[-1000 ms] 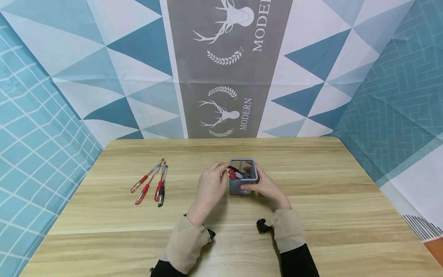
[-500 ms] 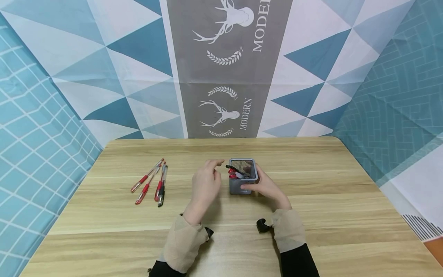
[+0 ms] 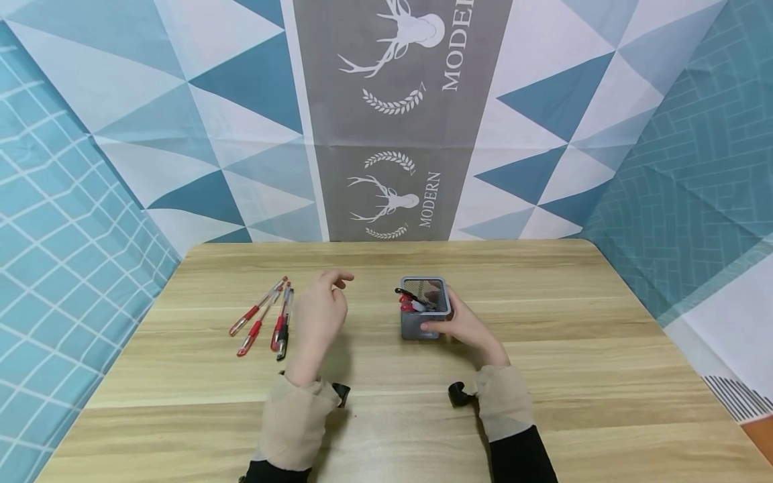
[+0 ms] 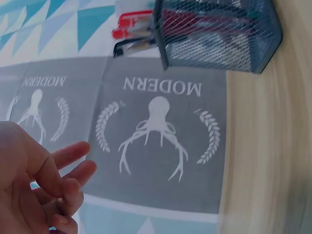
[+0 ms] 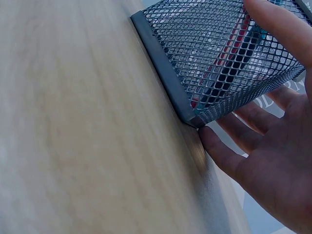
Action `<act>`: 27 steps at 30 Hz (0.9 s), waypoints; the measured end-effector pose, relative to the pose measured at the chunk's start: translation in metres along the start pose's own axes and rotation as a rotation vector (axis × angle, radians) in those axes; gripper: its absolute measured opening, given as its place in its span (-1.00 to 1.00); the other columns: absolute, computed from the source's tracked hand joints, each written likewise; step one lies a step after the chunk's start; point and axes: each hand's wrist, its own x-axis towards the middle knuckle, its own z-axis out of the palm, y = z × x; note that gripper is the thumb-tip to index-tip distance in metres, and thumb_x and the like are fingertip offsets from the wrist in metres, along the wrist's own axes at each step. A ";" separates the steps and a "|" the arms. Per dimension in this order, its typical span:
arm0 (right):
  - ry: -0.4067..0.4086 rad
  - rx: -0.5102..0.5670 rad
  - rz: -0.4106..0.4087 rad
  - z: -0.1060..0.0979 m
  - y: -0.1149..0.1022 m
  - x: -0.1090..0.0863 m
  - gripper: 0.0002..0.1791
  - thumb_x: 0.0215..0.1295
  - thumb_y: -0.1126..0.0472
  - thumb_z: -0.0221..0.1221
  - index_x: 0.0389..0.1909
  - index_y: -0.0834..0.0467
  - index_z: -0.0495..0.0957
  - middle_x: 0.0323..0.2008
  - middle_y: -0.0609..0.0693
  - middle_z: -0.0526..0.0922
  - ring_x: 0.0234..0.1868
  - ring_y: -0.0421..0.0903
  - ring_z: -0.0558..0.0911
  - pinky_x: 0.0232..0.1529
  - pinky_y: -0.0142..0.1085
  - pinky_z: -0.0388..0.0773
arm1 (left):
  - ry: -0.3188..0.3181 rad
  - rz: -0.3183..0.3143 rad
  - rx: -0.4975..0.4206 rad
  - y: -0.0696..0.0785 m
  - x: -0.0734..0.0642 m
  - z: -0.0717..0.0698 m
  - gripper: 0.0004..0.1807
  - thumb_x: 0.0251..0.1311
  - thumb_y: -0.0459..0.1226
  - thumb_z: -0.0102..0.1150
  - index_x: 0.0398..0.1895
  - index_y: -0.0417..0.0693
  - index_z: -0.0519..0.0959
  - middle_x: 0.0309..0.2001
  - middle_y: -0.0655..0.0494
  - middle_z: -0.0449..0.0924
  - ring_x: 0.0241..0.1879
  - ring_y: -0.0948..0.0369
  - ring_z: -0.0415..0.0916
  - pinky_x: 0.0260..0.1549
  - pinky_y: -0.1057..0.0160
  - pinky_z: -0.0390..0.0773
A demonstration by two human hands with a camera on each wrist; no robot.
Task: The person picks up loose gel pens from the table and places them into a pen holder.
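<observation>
A dark mesh pen holder (image 3: 419, 327) stands on the table, with red and black pens (image 3: 408, 301) leaning to the left inside it. My right hand (image 3: 468, 327) grips the holder from its right side. In the right wrist view, the thumb and fingers of the right hand (image 5: 273, 141) wrap the mesh wall near the base. Between the holder and the loose pens, my left hand (image 3: 319, 312) hovers with nothing in it. Its fingers look loosely bent in the left wrist view, apart from the holder (image 4: 214, 39). Several gel pens (image 3: 258, 320), red and black, lie left of this hand.
The wooden table (image 3: 574, 376) stretches to both sides and toward the front. Behind it hangs a patterned cloth (image 3: 386, 121) with deer heads and triangles. Blue grid cloth (image 3: 66, 268) borders the left side.
My left hand has let go of a black pen at the holder's rim and moved left toward the loose pens. The right hand and holder have stayed in place.
</observation>
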 end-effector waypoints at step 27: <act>-0.008 0.017 -0.003 0.000 0.000 0.000 -0.03 -0.03 0.28 0.34 0.36 0.06 -0.02 0.19 0.17 0.34 0.12 0.05 0.40 0.12 -0.12 0.32 | -0.106 -0.055 0.165 -0.053 0.006 -0.038 -0.59 0.05 -0.51 -0.25 -0.21 -0.10 0.59 -0.43 0.03 0.60 -0.75 0.20 0.25 -0.77 0.29 0.19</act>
